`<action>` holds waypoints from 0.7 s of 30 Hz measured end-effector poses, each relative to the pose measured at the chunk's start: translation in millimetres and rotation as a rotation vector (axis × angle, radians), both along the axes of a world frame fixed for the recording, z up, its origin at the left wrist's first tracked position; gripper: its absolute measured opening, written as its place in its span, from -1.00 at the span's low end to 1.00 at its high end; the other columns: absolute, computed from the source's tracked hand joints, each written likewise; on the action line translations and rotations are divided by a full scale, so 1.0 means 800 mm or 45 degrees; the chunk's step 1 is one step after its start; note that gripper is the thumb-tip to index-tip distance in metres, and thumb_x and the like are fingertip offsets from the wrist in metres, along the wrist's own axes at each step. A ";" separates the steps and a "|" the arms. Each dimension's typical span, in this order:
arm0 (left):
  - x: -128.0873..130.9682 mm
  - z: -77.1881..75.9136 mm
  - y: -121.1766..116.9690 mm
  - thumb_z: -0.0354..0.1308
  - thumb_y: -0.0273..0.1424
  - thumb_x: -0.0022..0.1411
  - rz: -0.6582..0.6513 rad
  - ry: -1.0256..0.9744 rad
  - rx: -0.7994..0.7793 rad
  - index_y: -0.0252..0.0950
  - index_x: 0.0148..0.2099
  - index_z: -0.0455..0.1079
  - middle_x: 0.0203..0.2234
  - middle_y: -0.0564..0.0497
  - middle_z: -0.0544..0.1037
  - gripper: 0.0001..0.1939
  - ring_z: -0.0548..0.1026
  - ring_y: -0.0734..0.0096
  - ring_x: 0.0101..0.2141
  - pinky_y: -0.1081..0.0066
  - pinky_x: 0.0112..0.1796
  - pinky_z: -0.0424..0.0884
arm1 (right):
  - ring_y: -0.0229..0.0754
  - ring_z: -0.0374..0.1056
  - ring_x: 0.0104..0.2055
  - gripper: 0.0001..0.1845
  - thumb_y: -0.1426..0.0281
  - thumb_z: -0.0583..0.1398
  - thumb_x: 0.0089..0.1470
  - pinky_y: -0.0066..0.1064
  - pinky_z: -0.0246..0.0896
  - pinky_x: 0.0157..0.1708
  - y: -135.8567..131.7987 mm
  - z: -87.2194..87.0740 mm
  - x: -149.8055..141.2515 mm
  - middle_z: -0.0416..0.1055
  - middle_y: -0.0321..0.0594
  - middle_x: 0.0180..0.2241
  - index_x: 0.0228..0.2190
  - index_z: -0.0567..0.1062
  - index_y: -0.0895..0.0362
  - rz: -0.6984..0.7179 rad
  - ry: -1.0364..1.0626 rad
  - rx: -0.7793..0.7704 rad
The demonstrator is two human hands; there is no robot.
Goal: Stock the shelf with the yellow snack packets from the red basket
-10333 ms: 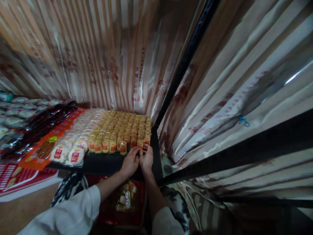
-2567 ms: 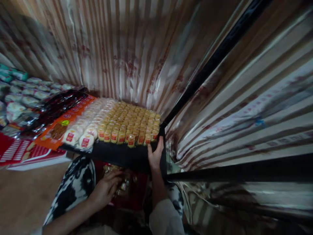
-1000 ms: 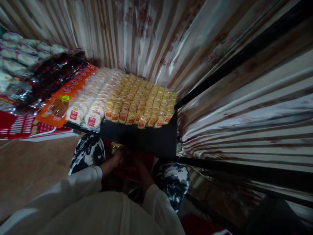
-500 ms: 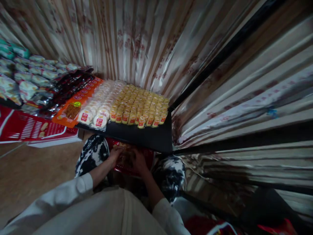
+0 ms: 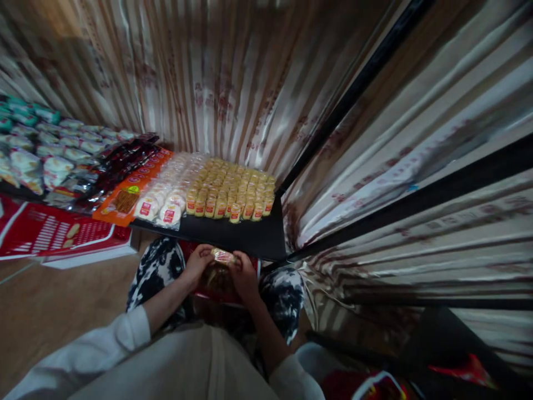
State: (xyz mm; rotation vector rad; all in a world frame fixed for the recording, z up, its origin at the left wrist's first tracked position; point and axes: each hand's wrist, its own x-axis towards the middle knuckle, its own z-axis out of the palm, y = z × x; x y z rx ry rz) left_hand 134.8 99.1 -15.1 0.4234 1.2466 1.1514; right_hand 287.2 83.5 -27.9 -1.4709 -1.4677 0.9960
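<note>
Head view: a dark shelf with rows of wrapped snacks stands just beyond the fingers, striped curtain behind it. The left hand and right hand grip opposite ends of a small packet, above a red container.

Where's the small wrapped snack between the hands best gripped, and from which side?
Probably by its short ends, left hand and right hand from opposite sides: the wrapped snack is elongated and lies crosswise, its middle uncovered.
</note>
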 end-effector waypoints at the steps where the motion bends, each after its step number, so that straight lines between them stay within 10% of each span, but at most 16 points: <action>1: 0.002 0.004 0.002 0.19 -0.56 -0.21 -0.011 0.003 0.026 -0.30 -0.32 0.29 -0.54 0.13 0.44 -0.69 0.42 0.54 -0.51 0.55 -0.45 0.34 | -0.16 0.37 -0.16 -0.61 0.36 0.16 -0.04 -0.32 0.34 -0.18 0.002 0.000 0.001 0.37 -0.09 -0.09 -0.11 0.36 0.13 -0.053 0.104 -0.035; 10: 0.030 0.033 0.017 0.23 -0.54 -0.22 -0.149 0.041 0.124 -0.26 -0.07 0.26 -0.45 0.13 0.39 -0.44 0.44 0.51 -0.43 0.45 -0.32 0.40 | -0.14 0.38 -0.11 -0.49 0.25 0.28 -0.18 -0.26 0.29 -0.07 0.035 0.011 0.020 0.38 -0.02 -0.07 -0.14 0.36 0.14 -0.378 0.602 -0.067; 21: 0.068 0.057 0.049 0.26 -0.50 -0.16 -0.309 0.046 0.162 -0.33 -0.17 0.36 -0.48 0.10 0.42 -0.60 0.40 0.55 -0.47 0.45 -0.30 0.41 | -0.11 0.38 -0.08 -0.50 0.22 0.31 -0.21 -0.22 0.24 0.01 0.071 0.023 0.048 0.45 -0.04 -0.13 -0.21 0.40 0.18 -0.538 0.793 -0.052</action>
